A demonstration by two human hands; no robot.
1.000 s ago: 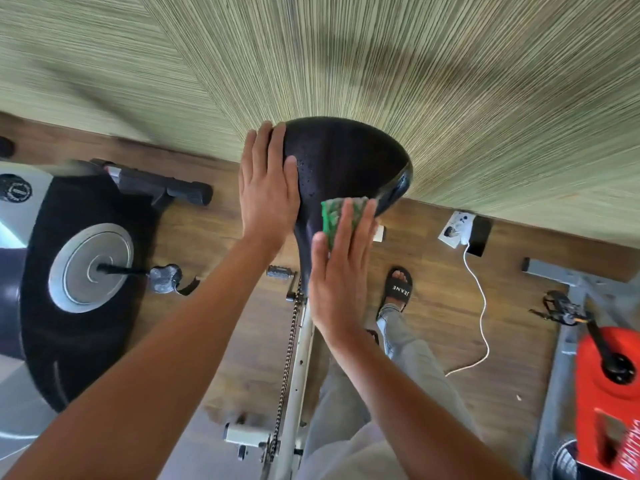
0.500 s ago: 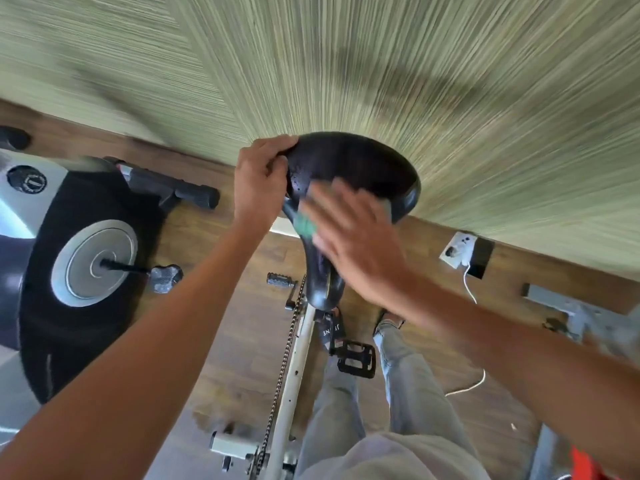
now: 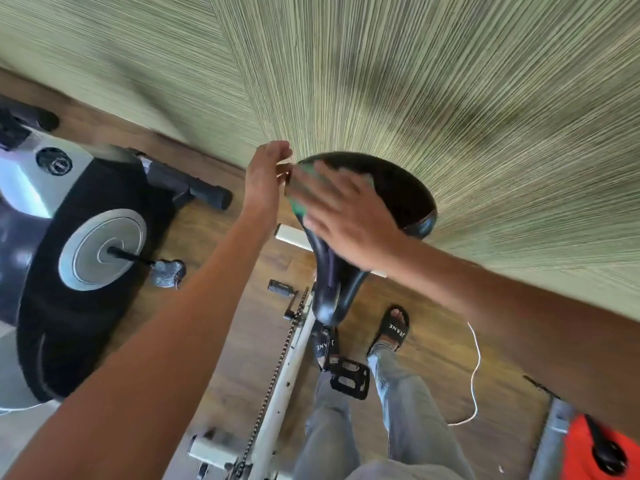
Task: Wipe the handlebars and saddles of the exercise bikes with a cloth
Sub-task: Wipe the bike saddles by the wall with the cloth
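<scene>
Since half a second ago my right hand (image 3: pixel 349 216) has swept leftward, fingers flat, pressing the green cloth (image 3: pixel 298 199) onto the glossy black padded saddle (image 3: pixel 398 195). My left hand (image 3: pixel 265 183), curled, grips its left edge. Mid-wipe; next, the uncovered right side.

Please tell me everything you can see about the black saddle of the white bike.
The saddle is black and glossy, like smooth vinyl, broad at the far end near the wall and narrowing to a nose that points toward the person. It sits on top of the white bike frame. The right hand lies flat on it, pressing a green cloth against its left side. The left hand holds its left edge; motion blur hides the exact grip.
</scene>
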